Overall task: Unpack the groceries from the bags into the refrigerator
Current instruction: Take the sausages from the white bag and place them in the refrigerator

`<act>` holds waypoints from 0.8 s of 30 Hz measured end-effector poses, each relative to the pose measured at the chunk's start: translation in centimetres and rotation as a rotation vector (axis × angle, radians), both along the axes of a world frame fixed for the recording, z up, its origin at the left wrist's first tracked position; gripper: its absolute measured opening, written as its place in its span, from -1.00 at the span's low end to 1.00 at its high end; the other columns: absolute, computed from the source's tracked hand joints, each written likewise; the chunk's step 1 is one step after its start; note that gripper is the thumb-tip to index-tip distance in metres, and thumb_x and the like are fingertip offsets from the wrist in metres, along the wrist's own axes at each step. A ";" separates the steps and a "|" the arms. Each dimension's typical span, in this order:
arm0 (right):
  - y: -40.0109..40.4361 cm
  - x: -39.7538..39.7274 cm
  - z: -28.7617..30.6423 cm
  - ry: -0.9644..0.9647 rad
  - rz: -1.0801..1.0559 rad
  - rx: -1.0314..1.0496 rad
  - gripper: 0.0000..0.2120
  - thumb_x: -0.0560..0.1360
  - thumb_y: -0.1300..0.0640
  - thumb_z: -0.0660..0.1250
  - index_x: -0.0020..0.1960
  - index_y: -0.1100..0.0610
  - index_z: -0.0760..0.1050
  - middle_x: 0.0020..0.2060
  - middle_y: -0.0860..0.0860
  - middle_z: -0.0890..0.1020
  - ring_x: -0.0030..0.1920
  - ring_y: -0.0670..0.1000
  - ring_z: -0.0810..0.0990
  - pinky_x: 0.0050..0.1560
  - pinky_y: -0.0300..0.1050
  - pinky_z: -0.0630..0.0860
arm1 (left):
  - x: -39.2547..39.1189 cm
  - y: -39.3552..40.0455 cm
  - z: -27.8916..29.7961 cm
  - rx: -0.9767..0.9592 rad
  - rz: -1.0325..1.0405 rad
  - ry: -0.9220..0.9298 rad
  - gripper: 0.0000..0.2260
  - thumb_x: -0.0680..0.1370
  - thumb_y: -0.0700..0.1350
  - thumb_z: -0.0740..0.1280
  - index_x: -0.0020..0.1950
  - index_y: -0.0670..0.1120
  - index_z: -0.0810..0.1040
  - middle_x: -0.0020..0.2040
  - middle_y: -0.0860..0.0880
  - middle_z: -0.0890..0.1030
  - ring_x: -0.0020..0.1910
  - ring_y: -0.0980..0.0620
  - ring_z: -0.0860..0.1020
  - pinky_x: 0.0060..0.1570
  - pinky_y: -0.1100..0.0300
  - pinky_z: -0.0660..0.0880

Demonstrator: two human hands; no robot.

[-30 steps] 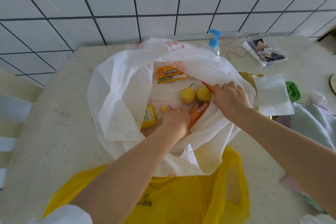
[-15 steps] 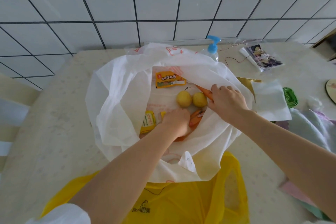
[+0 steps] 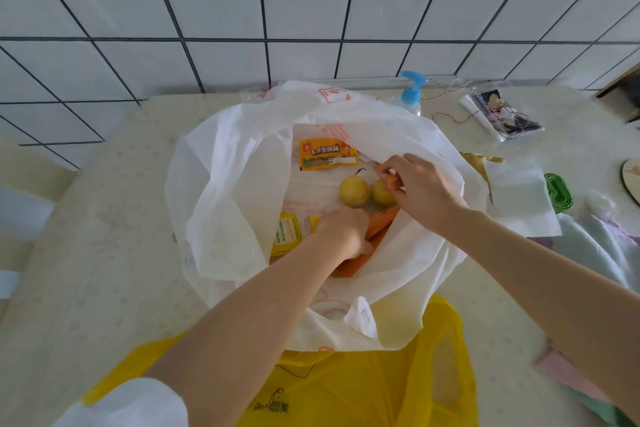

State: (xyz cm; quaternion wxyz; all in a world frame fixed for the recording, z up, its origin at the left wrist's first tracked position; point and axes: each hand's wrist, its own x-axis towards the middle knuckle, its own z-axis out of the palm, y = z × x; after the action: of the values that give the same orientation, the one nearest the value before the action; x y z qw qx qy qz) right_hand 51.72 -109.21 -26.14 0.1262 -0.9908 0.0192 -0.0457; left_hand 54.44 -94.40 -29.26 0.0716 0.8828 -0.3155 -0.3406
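Two hands are working inside the white bag (image 3: 221,191) that is lying open on the counter (image 3: 104,218), and I am reading the scene from the left across. At the left of the bag's floor I am seeing a yellow box (image 3: 286,234), just beside my left hand (image 3: 341,230). That hand is reaching down with its fingers curled over a carrot (image 3: 349,265) at the near side of the bag; the fingertips are hidden under the knuckles, so I cannot tell how firmly it is gripping. Behind it, toward the wall, an orange snack packet (image 3: 327,154) is lying flat. Two yellow pears (image 3: 353,191) are sitting side by side in the middle, between the two hands. A second carrot (image 3: 382,220) is lying just below the pears, running from the left hand toward the right wrist. My right hand (image 3: 420,189) is pinching a carrot end (image 3: 391,180) between thumb and fingers, right against the right-hand pear and under the folded rim of the bag. Nearest me, a yellow bag (image 3: 346,392) is lying under the white one. Behind the white bag, a blue pump bottle (image 3: 412,88) is standing near the tiled wall.
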 end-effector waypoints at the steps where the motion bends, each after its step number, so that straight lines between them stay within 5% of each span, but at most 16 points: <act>1: 0.0 0.1 0.2 -0.023 0.012 0.022 -0.89 0.53 0.18 0.32 0.04 0.12 0.56 -0.21 -0.05 0.47 -0.16 0.04 0.50 -0.22 -0.17 0.33 | 0.1 0.1 0.1 -0.019 0.017 0.020 -0.78 0.53 0.01 0.34 -0.06 -0.13 0.42 -0.01 -0.13 0.58 -0.07 -0.13 0.54 -0.14 0.08 0.45; 7: -0.4 1.8 1.4 -0.054 -0.109 0.294 -0.91 0.54 0.10 0.30 0.04 0.02 0.49 0.03 -0.04 0.49 -0.02 -0.03 0.52 0.03 -0.02 0.52 | 2.1 2.3 2.2 -0.241 0.170 0.061 -0.81 0.54 -0.05 0.35 0.00 -0.14 0.44 -0.13 -0.08 0.54 -0.14 -0.08 0.56 -0.24 0.16 0.41; 13: -0.7 1.8 3.9 -0.183 -0.089 0.493 -0.91 0.63 0.08 0.11 0.08 0.10 0.30 -0.14 0.07 0.63 -0.02 0.08 0.60 -0.05 -0.12 0.55 | 5.2 5.6 4.8 -0.420 0.334 0.120 -0.91 0.56 -0.13 0.31 -0.07 -0.03 0.40 -0.23 -0.01 0.47 -0.19 0.00 0.56 -0.38 0.32 0.37; 17: 0.0 0.7 4.3 -0.103 0.123 0.261 -0.83 0.63 -0.01 0.08 0.13 0.05 0.33 -0.02 -0.02 0.49 -0.12 -0.02 0.48 -0.10 -0.34 0.44 | 7.6 5.7 2.8 -0.359 0.475 -0.145 -0.78 0.47 -0.15 0.39 0.08 -0.15 0.47 -0.21 -0.02 0.52 -0.26 0.00 0.54 -0.28 0.22 0.41; 21: -0.4 1.4 1.7 -0.045 0.300 0.002 -0.74 0.62 -0.06 0.02 0.17 0.02 0.38 -0.02 0.03 0.47 -0.13 0.02 0.49 -0.15 -0.05 0.53 | 8.7 4.4 2.1 -0.273 0.293 -0.273 -0.89 0.52 -0.23 0.28 0.04 -0.13 0.46 -0.02 -0.14 0.54 0.00 -0.18 0.56 -0.09 0.04 0.48; 24: -2.2 2.7 -0.2 0.049 0.265 -0.156 -0.85 0.57 0.17 0.23 0.12 0.02 0.37 -0.05 0.03 0.49 -0.15 0.07 0.52 -0.16 0.01 0.53 | 9.2 3.5 1.5 -0.129 0.144 -0.415 -0.78 0.57 -0.29 0.19 0.20 -0.18 0.43 0.15 -0.20 0.53 0.13 -0.22 0.54 -0.03 -0.01 0.46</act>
State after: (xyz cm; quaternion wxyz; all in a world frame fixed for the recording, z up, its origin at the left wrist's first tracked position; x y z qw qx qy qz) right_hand 54.46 -111.41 -26.30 0.0533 -0.9922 -0.1124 -0.0057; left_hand 63.61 -90.95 -27.79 0.0856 0.9477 -0.2809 -0.1249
